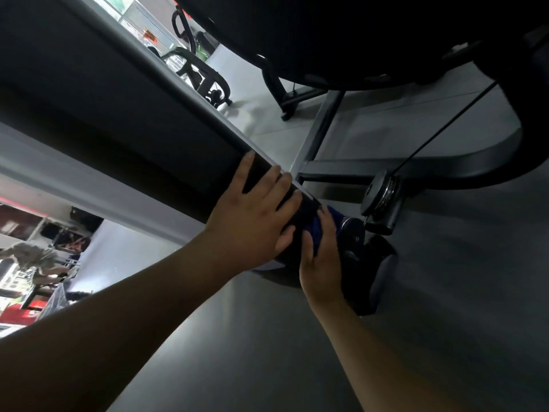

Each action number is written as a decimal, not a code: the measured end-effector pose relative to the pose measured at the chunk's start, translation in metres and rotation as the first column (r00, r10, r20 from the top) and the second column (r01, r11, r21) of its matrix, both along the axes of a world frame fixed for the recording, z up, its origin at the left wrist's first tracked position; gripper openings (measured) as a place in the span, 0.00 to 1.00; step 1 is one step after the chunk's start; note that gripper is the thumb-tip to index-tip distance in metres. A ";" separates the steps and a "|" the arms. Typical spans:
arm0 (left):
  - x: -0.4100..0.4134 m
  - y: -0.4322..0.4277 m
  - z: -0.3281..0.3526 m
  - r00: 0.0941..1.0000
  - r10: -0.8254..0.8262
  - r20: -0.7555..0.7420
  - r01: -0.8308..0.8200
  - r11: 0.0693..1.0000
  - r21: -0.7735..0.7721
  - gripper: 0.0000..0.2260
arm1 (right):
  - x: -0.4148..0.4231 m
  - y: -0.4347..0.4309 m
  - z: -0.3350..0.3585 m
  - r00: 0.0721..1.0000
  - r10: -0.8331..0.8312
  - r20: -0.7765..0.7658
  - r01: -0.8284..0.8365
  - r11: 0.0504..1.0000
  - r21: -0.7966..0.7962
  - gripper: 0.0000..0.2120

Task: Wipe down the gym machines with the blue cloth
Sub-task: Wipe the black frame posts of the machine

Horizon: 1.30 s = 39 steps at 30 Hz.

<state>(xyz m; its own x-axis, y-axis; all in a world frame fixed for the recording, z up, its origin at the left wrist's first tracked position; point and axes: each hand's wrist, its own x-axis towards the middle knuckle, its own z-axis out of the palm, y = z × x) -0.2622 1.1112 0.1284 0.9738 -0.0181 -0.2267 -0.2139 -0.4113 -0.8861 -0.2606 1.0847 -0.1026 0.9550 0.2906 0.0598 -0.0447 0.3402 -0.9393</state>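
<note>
A thick black machine beam [124, 138] runs from upper left down to the centre. My left hand [255, 215] lies flat on its lower end, fingers spread and straight. Just to the right, my right hand [322, 257] presses the blue cloth [322, 226] against the beam's end, thumb and fingers wrapped around the cloth. Most of the cloth is hidden under that hand; only a dark blue fold shows above the fingers.
A cable pulley [383, 191] with a thin black cable [445, 126] sits right beside the cloth. A black base foot [377, 275] lies below my right hand. A dark padded part [341, 34] hangs overhead. Other machines [205, 75] stand on the grey floor [445, 322] farther back.
</note>
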 end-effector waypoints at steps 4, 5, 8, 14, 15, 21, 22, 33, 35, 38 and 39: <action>0.000 0.008 -0.021 0.993 -0.001 -0.120 0.002 1.000 0.012 0.32 | -0.006 0.003 -0.021 0.980 -0.032 -0.195 0.029 0.999 -0.019 0.27; 0.001 0.012 -0.023 0.991 -0.004 -0.132 0.007 1.000 0.027 0.33 | -0.006 0.006 -0.014 0.977 -0.042 -0.208 0.042 0.999 -0.004 0.26; 0.004 0.016 -0.027 0.991 -0.024 -0.132 0.026 1.000 0.009 0.32 | -0.004 0.008 0.002 0.996 -0.024 -0.080 0.026 0.999 0.023 0.26; 0.004 0.019 -0.030 0.992 -0.045 -0.114 0.048 0.999 0.024 0.33 | -0.011 -0.004 -0.065 0.934 -0.057 -0.352 0.032 0.997 -0.075 0.28; 0.004 0.019 -0.030 0.992 -0.049 -0.114 0.052 0.998 0.020 0.32 | -0.011 -0.001 -0.067 0.923 -0.074 -0.378 0.043 0.995 -0.089 0.27; 0.007 0.013 -0.030 0.993 0.007 -0.121 -0.004 1.000 0.021 0.33 | -0.006 0.006 -0.036 0.967 -0.034 -0.252 0.054 0.996 0.074 0.26; 0.008 0.011 -0.029 0.992 0.019 -0.121 -0.016 0.999 0.029 0.33 | -0.006 0.002 -0.042 0.956 -0.025 -0.291 0.055 0.994 0.096 0.27; 0.018 0.006 -0.072 0.965 0.103 -0.242 -0.094 0.994 0.049 0.39 | -0.022 0.007 -0.071 0.899 -0.095 -0.428 0.109 0.994 0.007 0.29; 0.017 0.009 -0.076 0.966 0.084 -0.245 -0.069 0.995 0.071 0.41 | -0.008 0.007 -0.090 0.865 -0.096 -0.493 0.097 0.995 -0.024 0.28; 0.015 0.014 -0.077 0.967 0.074 -0.242 -0.059 0.996 0.070 0.42 | 0.020 0.011 -0.131 0.776 -0.083 -0.626 0.019 0.994 -0.108 0.29; 0.015 0.015 -0.077 0.969 0.069 -0.238 -0.055 0.996 0.066 0.41 | 0.023 0.011 -0.138 0.776 -0.066 -0.627 -0.009 0.993 -0.116 0.30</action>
<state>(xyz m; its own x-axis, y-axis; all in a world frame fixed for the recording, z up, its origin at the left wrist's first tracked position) -0.2474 1.1266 0.0513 0.8896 0.0606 -0.4526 -0.3990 -0.3791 -0.8349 -0.2377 1.0954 -0.2406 0.7763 0.2309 -0.5866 -0.6300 0.2516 -0.7347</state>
